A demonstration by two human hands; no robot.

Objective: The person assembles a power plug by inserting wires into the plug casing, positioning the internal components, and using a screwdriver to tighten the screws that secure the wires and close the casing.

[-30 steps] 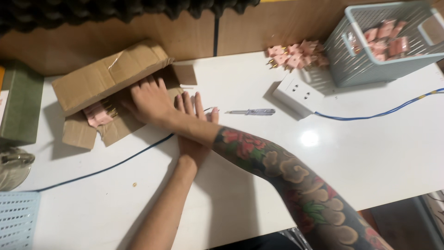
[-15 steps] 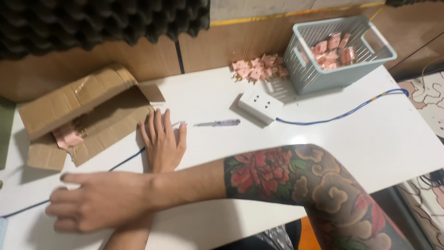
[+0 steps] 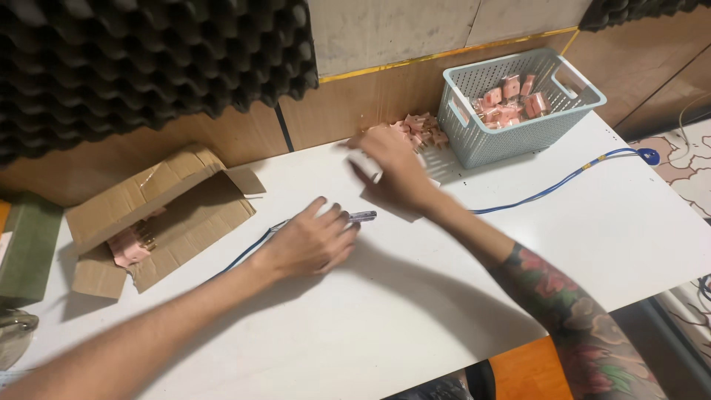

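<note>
My right hand (image 3: 396,169) grips a white socket box (image 3: 365,163) at the back of the white table (image 3: 415,311), just left of a pile of small pink parts (image 3: 418,130). A blue cable (image 3: 555,185) runs from the box off to the right. My left hand (image 3: 311,241) lies on the table with its fingers curled over a slim screwdriver (image 3: 364,216); only the tool's tip shows past the fingertips. The two hands are about a hand's width apart.
A pale blue plastic basket (image 3: 474,141) with more pink parts stands at the back right. An open cardboard box (image 3: 170,215) holding pink parts (image 3: 127,246) lies at the left, a green block (image 3: 26,244) beyond it. A second blue cable (image 3: 244,255) runs left.
My right hand has swung from the near left side up to the white socket box and taken hold of it. My left hand has shifted right onto the screwdriver. The view has tilted up.
</note>
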